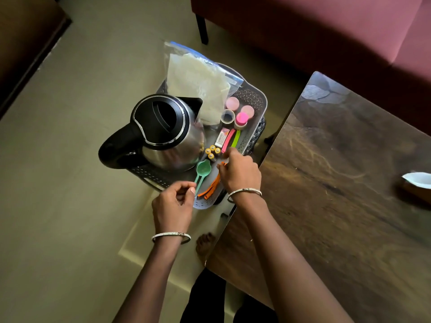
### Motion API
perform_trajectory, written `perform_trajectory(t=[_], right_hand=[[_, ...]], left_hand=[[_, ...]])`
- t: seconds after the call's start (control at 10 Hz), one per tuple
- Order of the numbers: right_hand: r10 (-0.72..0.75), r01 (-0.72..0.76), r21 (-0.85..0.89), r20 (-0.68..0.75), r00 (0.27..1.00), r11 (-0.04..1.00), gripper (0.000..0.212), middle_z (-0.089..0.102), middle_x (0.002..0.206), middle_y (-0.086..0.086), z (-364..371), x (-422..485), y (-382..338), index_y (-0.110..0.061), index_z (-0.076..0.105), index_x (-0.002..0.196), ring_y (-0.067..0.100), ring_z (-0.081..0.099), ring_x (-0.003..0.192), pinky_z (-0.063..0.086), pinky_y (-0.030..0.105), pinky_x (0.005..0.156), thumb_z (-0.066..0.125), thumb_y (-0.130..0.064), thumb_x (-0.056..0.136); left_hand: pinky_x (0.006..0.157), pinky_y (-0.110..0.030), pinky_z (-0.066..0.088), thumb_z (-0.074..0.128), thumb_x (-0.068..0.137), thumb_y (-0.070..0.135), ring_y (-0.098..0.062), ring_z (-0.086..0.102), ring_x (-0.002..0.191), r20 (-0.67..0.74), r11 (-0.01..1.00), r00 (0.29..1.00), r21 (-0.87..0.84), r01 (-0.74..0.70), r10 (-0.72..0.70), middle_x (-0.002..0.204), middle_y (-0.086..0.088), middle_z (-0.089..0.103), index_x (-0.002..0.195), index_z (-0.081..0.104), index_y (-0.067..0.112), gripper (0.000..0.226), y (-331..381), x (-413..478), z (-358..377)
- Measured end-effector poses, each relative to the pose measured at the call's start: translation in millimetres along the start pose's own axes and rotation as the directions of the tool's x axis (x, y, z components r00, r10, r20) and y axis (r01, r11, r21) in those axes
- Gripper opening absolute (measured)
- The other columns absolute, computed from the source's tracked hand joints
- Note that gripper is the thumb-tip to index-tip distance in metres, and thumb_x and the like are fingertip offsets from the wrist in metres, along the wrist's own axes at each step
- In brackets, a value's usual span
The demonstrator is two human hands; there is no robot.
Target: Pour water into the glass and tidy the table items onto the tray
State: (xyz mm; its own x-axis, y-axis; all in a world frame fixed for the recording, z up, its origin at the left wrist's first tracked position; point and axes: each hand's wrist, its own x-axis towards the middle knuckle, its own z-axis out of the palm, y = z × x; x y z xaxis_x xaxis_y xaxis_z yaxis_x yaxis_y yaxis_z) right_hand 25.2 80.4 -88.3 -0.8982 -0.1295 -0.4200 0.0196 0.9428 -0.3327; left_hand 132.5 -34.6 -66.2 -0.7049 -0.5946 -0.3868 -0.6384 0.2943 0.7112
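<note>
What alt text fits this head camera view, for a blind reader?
A person's left hand is at a green spoon and the right hand over orange clips, on a crowded grey tray. It also holds a steel kettle, plastic bag, batteries and pink-lidded jars.

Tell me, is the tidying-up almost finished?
Nearly, it seems. Done: the steel-and-black electric kettle, clear zip bag, yellow batteries and pink round tubs already sit on the grey plastic tray. In hand: the left hand is at the green plastic spoons; the right hand is over the orange clips. Left, perhaps: a white object on the dark wooden table. No glass shows.
</note>
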Motion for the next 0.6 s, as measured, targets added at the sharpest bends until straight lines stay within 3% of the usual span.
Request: perform_trajectory(t=[0.3, 0.5, 0.6], right_hand=[[-0.115, 0.106, -0.15, -0.053, 0.992, 0.983, 0.021, 0.061, 0.116, 0.006, 1.6, -5.8, 0.6, -0.016, 0.055, 0.118, 0.042, 0.067, 0.094, 0.049, 0.04, 0.066, 0.054, -0.023, 0.098], [-0.183, 0.181, -0.024, -0.128, 0.975, 0.983, 0.023, 0.06, 0.117, 0.0, -5.6, -32.8, 8.6, -0.019, 0.061, 0.116, 0.034, 0.067, 0.093, 0.056, 0.043, 0.071, 0.047, -0.028, 0.101], [-0.203, 0.219, 0.068, -0.188, 0.961, 0.973, 0.022, 0.064, 0.108, 0.0, -5.5, -59.6, 19.6, -0.019, 0.066, 0.11, 0.03, 0.067, 0.088, 0.056, 0.042, 0.069, 0.05, -0.029, 0.1]], left_hand=[[0.07, -0.039, 0.06, 0.067, 0.086, 0.011, -0.015, 0.07, 0.065, 0.066, 0.998, 0.998, -0.055, 0.027, -0.023, 0.07, 0.002, 0.073, 0.087, 0.074, 0.021, 0.012, -5.1, 7.4, 4.3], [0.068, -0.032, 0.06, 0.068, 0.086, 0.013, -0.01, 0.07, 0.066, 0.065, 0.999, 0.997, -0.041, -0.026, 0.028, 0.071, 0.008, 0.072, 0.085, 0.073, 0.026, 0.015, -0.8, -3.8, 5.5], [0.07, -0.034, 0.06, 0.067, 0.086, 0.013, -0.01, 0.071, 0.067, 0.052, 0.998, 0.998, -0.054, -0.042, 0.045, 0.072, 0.008, 0.073, 0.084, 0.073, 0.026, 0.014, 5.3, -14.7, 9.2]])
